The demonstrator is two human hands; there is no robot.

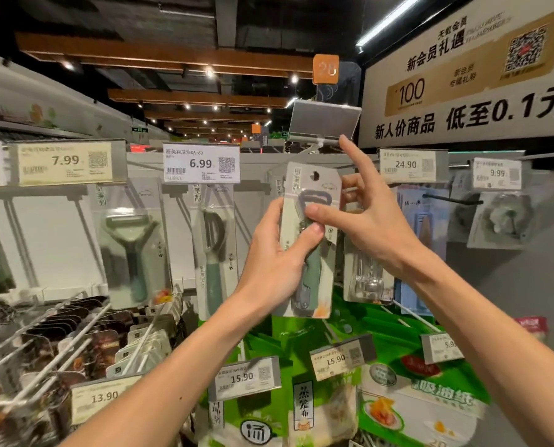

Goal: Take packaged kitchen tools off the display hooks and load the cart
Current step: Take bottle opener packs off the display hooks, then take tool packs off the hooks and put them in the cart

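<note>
A packaged green-handled tool [314,275] on a white card hangs in front of the display, its hang hole near the top hook. My left hand [275,259] grips the package around its middle, thumb across the front. My right hand [362,214] pinches the upper part of the card with thumb and fingers, while its index finger points up and touches the flipped-up price tag holder [324,121]. Two more packaged peelers hang to the left: a Y-shaped peeler [130,240] and a straight peeler [214,250]. No cart is in view.
Price tags [201,162] line the hook ends. A packaged metal tool [367,279] hangs right behind the held card. Lower hooks carry dark packets [75,337] at left and green bags [382,366] below. A large sign [469,72] fills the upper right.
</note>
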